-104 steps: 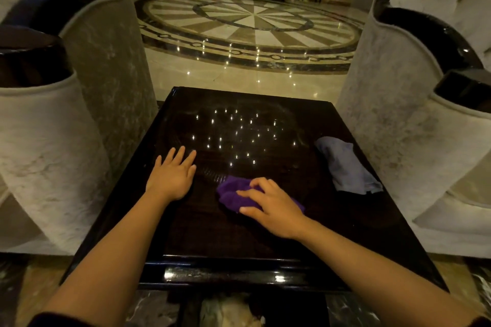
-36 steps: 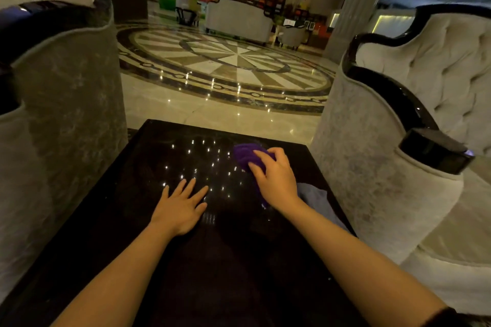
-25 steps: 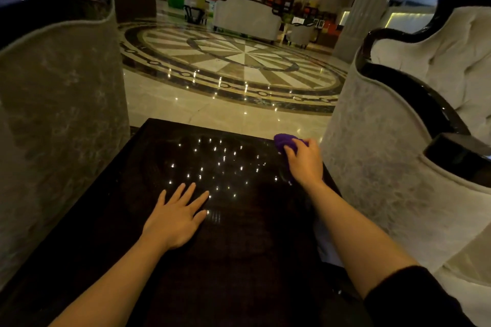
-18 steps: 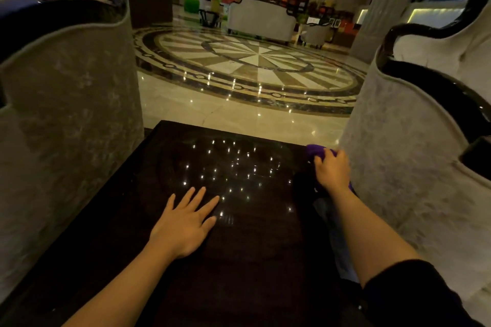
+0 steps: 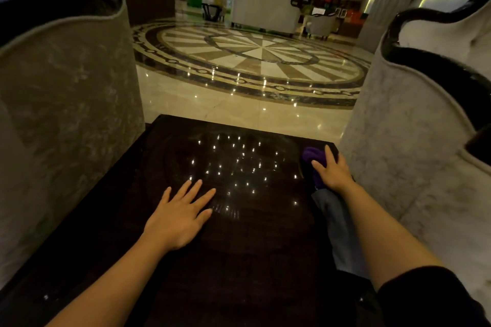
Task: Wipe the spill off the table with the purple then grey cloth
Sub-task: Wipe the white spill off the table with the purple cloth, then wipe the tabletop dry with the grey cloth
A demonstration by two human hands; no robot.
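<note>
My right hand [image 5: 333, 171] presses flat on the purple cloth [image 5: 312, 158] at the far right corner of the glossy black table [image 5: 239, 260]. The cloth bunches out past my fingertips. The grey cloth [image 5: 337, 223] lies along the table's right edge, partly under my right wrist and forearm. My left hand [image 5: 178, 216] rests flat on the tabletop with fingers spread, near the middle. No spill can be made out on the dark surface; only ceiling-light reflections show.
A pale upholstered armchair [image 5: 414, 146] with black trim stands tight against the table's right side. Another armchair [image 5: 69, 103] flanks the left side. Beyond the far edge lies polished marble floor [image 5: 239, 103] with a round inlay.
My right hand has swept the purple cloth from the near middle of the table out to the far right corner. My left hand has stayed flat in place.
</note>
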